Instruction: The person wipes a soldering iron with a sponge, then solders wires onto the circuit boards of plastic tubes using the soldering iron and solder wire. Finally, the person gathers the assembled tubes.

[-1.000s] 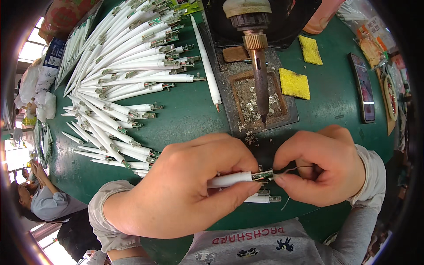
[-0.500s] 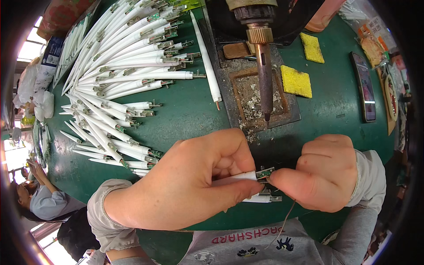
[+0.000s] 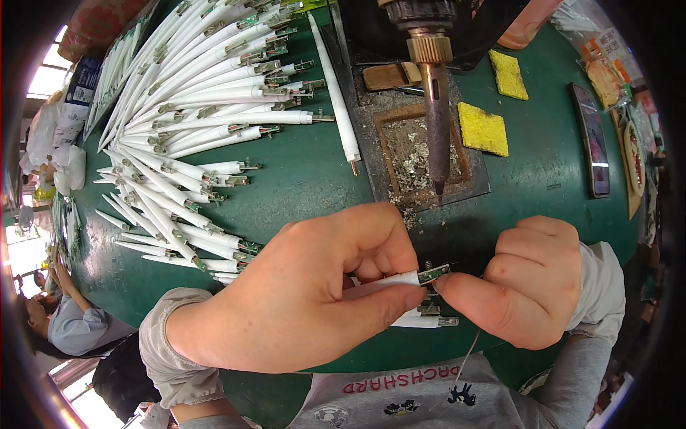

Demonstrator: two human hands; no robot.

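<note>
My left hand is closed round a white pen-shaped tube, pinched between thumb and fingers. A small green circuit board with a metal end sticks out of the tube toward the right. My right hand is curled closed, its thumb and fingertip right at that board. A thin wire comes out beneath my right hand and hangs down before the grey shirt; its upper end is hidden in the grip. Beyond both hands, a soldering iron points downward, its dark tip apart from the board.
Many white tubes with green boards lie fanned out at left; several more lie under my hands. A single tube lies beside a scrap-filled tray. Yellow sponges and a phone are at right. Another person sits far left.
The tube's board end has turned slightly and tipped up a little. The hanging wire has swung straighter. The view has shifted slightly; both hands keep their grip.
</note>
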